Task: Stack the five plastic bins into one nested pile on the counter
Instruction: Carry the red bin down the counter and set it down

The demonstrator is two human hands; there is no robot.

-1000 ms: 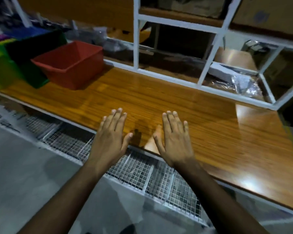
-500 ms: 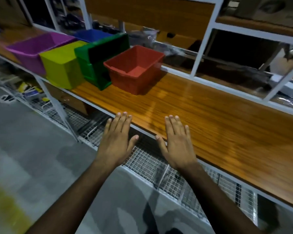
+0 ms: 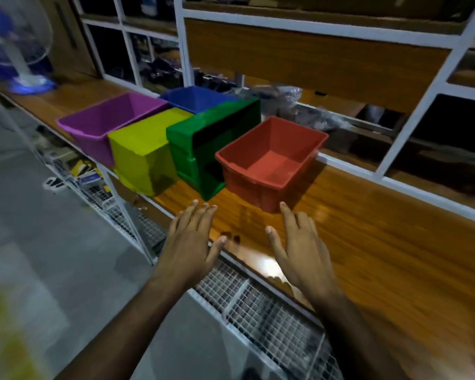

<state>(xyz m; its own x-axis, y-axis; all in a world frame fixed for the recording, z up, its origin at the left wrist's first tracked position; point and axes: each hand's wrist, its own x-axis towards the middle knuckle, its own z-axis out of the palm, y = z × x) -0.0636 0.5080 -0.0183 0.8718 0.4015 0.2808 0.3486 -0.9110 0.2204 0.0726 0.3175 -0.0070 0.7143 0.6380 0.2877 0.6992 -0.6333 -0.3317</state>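
Note:
Five plastic bins stand apart on the wooden counter (image 3: pixel 368 231). The red bin (image 3: pixel 261 185) is upright and nearest, with its mouth up. Left of it the green bin (image 3: pixel 195 149) lies on its side. The yellow bin (image 3: pixel 140 157) appears upside down at the counter's front edge. The purple bin (image 3: pixel 93 130) is upright further left, and the blue bin (image 3: pixel 195 98) shows behind them. My left hand (image 3: pixel 189 245) hovers flat and empty over the counter edge. My right hand (image 3: pixel 302 248) is spread, its index fingertip close to the red bin's near corner.
White shelf frames (image 3: pixel 181 50) rise behind the counter, holding dark clutter and clear plastic bags (image 3: pixel 299 105). A fan (image 3: pixel 14 50) stands at the far left end. A wire mesh shelf (image 3: pixel 258 311) runs under the counter. The grey floor (image 3: pixel 52 270) lies to the left.
The view has swung left, so all five bins now sit central. Both hands have come forward over the counter edge toward the red bin, still empty.

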